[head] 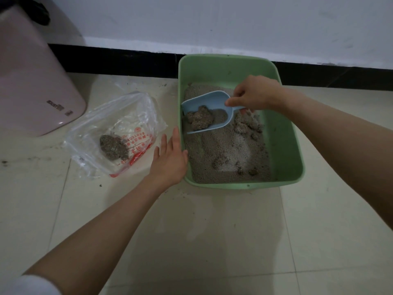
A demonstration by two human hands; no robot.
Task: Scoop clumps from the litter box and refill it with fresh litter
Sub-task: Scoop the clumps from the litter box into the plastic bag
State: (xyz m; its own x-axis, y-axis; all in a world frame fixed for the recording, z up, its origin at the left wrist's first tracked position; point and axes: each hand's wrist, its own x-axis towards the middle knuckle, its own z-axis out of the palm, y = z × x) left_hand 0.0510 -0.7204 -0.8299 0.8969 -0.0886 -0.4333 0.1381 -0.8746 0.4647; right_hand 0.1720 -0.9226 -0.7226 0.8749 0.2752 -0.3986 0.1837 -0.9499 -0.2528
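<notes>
A pale green rectangular plastic litter box (282,133) is sitting on a cream tiled floor (191,231), its far end close to a black skirting strip (119,60) under a white wall (212,22). Grey granular litter (225,158) is being held in the box, with several darker clumps lying toward its right side.

Inside the box, near its far left corner, a light blue plastic scoop (209,103) is being gripped by its handle in the right hand (253,94) — fingers curled around it. A brown, lumpy clump (200,121) is being carried in the scoop's bowl, just above the litter.

The left hand (169,160) is being held flat with its fingers straight, just beside the outer left wall of the box; whether the rim is being touched cannot be told.

To the left of the box, a clear plastic bag (119,133) is lying open on the floor, and a second grey clump (113,149) is being kept inside it. Red printed characters and a string of digits are showing on the bag, upside down and too small to be read surely.

Further left of the box, a pale pink rounded container (32,81) is standing — its small dark label is too blurred to be read.
</notes>
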